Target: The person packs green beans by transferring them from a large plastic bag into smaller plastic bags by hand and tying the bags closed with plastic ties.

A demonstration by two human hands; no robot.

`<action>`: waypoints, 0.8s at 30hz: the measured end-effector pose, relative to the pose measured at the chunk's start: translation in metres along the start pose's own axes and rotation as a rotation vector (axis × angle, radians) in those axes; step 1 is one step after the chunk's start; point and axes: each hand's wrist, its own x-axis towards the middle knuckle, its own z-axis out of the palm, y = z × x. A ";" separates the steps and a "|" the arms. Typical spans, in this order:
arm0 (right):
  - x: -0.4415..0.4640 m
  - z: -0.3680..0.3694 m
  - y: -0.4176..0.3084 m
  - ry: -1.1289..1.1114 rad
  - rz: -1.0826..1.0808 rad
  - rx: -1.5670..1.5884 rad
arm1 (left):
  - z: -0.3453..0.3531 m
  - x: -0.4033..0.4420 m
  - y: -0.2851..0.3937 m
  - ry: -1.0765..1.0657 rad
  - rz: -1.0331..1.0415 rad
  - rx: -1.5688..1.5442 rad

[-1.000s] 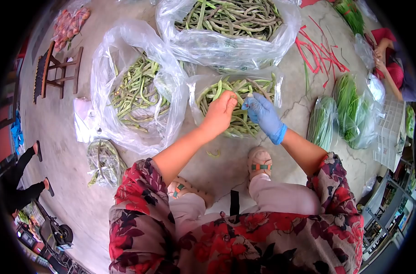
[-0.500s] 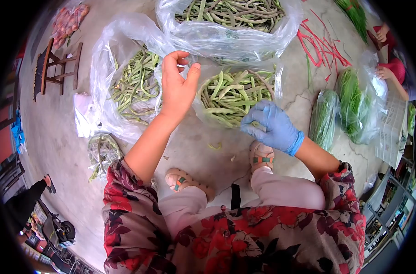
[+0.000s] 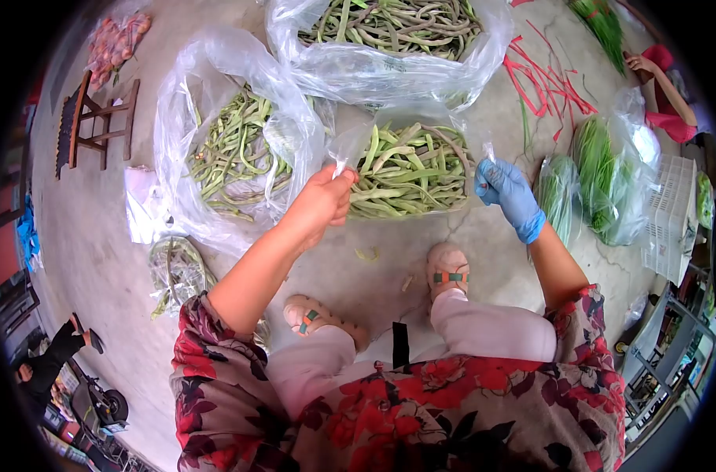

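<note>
A clear plastic bag of green beans [image 3: 413, 173] is in front of me, with both hands at its sides. My bare left hand [image 3: 324, 203] is closed on the bag's left handle, pinched between thumb and fingers. In a blue glove, my right hand [image 3: 511, 195] grips the right handle, whose tip pokes up above the fingers. The bag's mouth gapes and the beans inside show. To the left lies a big open clear bag with more beans [image 3: 236, 149]. Beyond, a larger clear bag [image 3: 358, 79] holds long, darker beans.
Red straps [image 3: 539, 86] lie at the upper right. Bagged green vegetables [image 3: 598, 177] and a white crate [image 3: 668, 216] stand on the right, near another person's arm [image 3: 668, 90]. A wooden stool [image 3: 98, 122] and a small bag of scraps [image 3: 177, 271] are at left.
My left hand has come down from above and taken the bag's left handle. My right hand has moved right, off the beans, and now holds the other handle.
</note>
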 end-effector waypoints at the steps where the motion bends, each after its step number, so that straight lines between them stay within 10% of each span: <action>1: 0.000 -0.005 -0.010 -0.011 0.045 -0.022 | 0.002 -0.007 0.019 0.003 0.064 -0.026; 6: 0.016 -0.019 -0.077 0.031 -0.100 0.373 | -0.008 -0.011 0.053 0.005 0.326 -0.310; 13: 0.060 0.005 -0.006 0.112 0.073 -0.034 | -0.004 0.044 0.016 0.224 0.177 -0.284; 24: -0.001 -0.011 -0.081 -0.062 0.026 0.188 | 0.007 -0.010 0.028 -0.260 0.125 -0.377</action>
